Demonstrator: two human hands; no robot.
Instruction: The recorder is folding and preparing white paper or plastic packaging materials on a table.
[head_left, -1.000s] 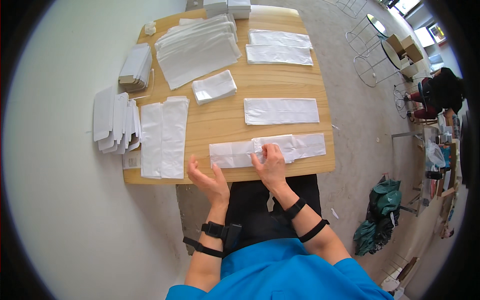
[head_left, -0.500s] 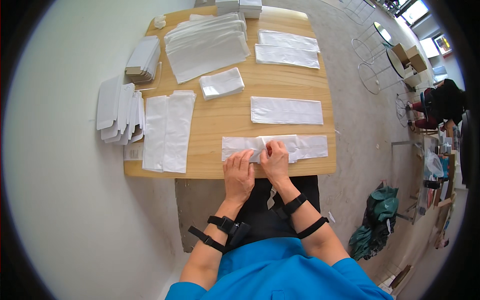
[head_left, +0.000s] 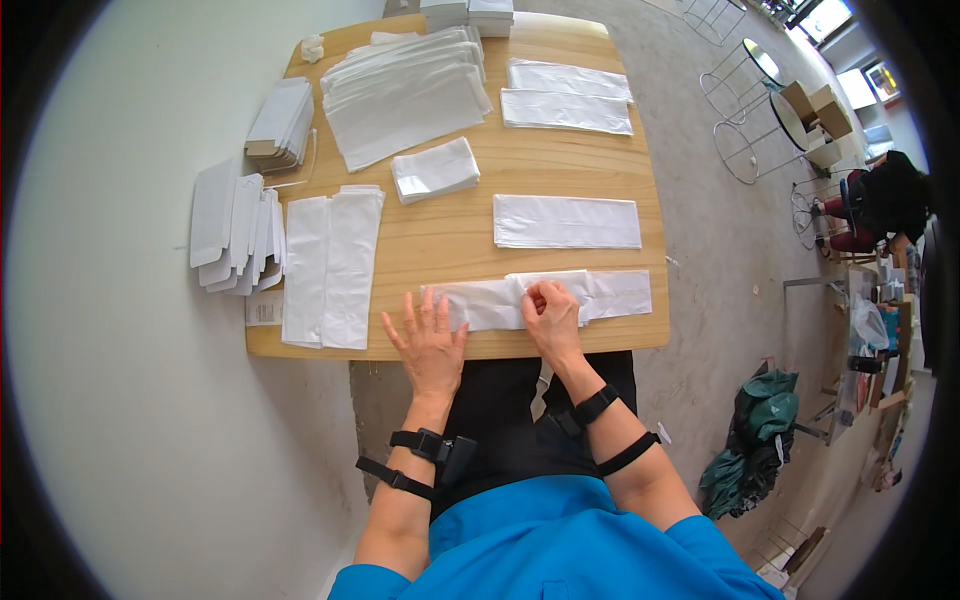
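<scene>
A long strip of thin white folded sheet (head_left: 618, 295), perhaps a bag, lies along the near edge of the wooden table (head_left: 440, 240). My left hand (head_left: 430, 345) rests flat at the strip's left end with the fingers spread. Near the strip's middle, where an upper layer overlaps the lower one, my right hand (head_left: 552, 318) is closed with its fingertips pinched on the white sheet. The exact pinch point is hidden by the fingers. Just beyond lies another folded white strip (head_left: 568, 222), apart from both hands.
To the left lie two white strips (head_left: 330, 265) side by side, next to flat white cartons (head_left: 225, 225). Farther back are a small folded stack (head_left: 436, 170), a large pile of white sheets (head_left: 405, 105) and two more strips (head_left: 567, 110). Green bags (head_left: 755, 435) sit on the floor at right.
My left hand has slid left along the strip, away from my right hand, and its fingers have spread. The strip's left part reaches farther left. My right hand keeps its pinch in place.
</scene>
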